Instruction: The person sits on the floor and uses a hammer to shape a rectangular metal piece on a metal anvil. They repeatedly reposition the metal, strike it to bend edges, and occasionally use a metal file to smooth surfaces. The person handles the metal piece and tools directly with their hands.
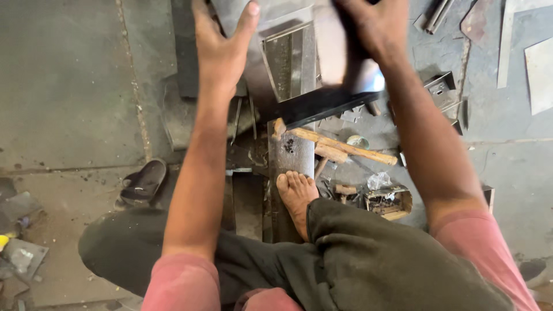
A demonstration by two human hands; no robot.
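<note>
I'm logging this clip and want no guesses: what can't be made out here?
Head view only:
- Right hand: blurred and cut by the top edge; its grip is unclear.
- Metal sheet: far end cut off by the top edge.
- Left hand: fingers hidden past the frame top.
- Small box: contents too small to tell.

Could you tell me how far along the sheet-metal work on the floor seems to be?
Done: nothing finished that I can tell. In hand: the left hand steadies the metal sheet; the right hand grips a blurred block over it. Left: the wooden-handled hammer lies untouched by the bare foot.
</note>
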